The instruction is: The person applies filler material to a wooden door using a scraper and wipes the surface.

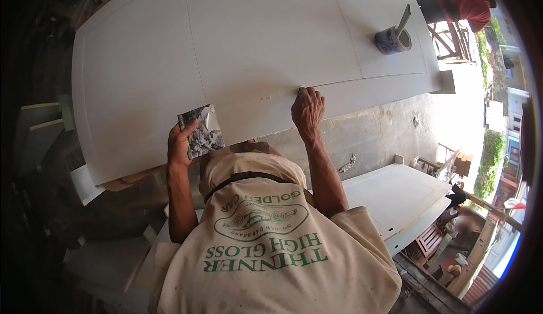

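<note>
A large white panel (263,38) with thin grooves lies before me. My left hand (181,142) grips a flat, putty-smeared palette board (201,130), thumb on top, at the panel's near edge. My right hand (309,106) is bent over a groove near that edge, its fingertips closed on a small light piece, mostly hidden, which I cannot identify. Small pale crumbs or dabs of filler (270,97) dot the surface left of it. At the panel's right part stands an opened paint can (393,40) with a flat stick (404,19) leaning out of it.
Another white panel (394,195) lies behind me on the right. A crumpled scrap (348,163) is on the concrete floor (373,131). A person in a red top (462,4) bends beyond the panel's far right end; another person (460,222) sits at lower right.
</note>
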The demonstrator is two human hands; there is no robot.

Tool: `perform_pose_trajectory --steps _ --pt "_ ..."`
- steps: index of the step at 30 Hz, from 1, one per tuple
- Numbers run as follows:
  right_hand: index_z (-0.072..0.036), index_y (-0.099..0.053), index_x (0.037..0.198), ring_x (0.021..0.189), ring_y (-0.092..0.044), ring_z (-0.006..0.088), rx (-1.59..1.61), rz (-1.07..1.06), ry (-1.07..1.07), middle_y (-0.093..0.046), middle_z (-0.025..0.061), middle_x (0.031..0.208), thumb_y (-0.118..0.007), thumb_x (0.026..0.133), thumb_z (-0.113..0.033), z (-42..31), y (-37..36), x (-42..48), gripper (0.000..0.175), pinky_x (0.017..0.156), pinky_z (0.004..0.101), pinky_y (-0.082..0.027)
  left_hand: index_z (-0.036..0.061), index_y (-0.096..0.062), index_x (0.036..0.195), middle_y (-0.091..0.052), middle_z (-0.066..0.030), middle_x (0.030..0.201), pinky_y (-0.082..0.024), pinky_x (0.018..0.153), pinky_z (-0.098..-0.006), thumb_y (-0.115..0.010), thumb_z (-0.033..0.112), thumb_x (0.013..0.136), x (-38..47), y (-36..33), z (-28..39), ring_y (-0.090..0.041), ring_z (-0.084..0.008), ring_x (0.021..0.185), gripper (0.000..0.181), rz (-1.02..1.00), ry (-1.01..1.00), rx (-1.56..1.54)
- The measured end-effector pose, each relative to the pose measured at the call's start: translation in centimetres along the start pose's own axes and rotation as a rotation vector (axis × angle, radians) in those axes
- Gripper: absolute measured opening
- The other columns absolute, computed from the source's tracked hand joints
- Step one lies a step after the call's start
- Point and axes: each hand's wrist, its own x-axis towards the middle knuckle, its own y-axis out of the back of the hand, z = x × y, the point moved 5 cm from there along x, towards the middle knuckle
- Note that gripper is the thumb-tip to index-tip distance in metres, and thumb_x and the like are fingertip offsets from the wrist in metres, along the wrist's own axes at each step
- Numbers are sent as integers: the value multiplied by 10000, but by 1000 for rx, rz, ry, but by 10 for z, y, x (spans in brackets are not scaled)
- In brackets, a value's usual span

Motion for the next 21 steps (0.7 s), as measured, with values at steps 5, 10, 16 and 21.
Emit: perform_pose_trajectory --steps 5,10,16,21 --pt "-19 -690 911 902 -603 324 96 -96 77 -626 147 923 -595 882 -70 -61 -19 -21 111 814 456 -427 1 -719 1223 -764 -69 1127 -627 853 -341 -721 96 994 4 6 -1 -755 -183 972 248 23 -19 -3" --pt "-37 -701 970 950 -629 304 251 -219 273 -671 140 979 -601 887 -92 -134 -26 -45 141 857 431 -436 -2 -716 1248 -765 -71 1154 -620 867 -340 -715 94 999 13 2 7 -749 -180 979 267 -28 -20 20" --pt "-36 -723 1173 1002 -654 295 243 -109 321 -711 111 1093 -689 847 -46 -54 20 -26 328 880 438 -467 -6 -711 1258 -768 -74 1145 -634 860 -338 -710 96 1003 3 -4 15 -761 -191 977 275 -14 -53 -5" --pt "-52 -704 1303 1169 -668 285 75 -4 394 -712 98 1254 -658 892 -2 28 40 -6 416 973 452 -480 -6 -708 1249 -770 -84 1121 -645 851 -353 -720 121 1000 5 8 6 -768 -198 950 280 9 -16 23"
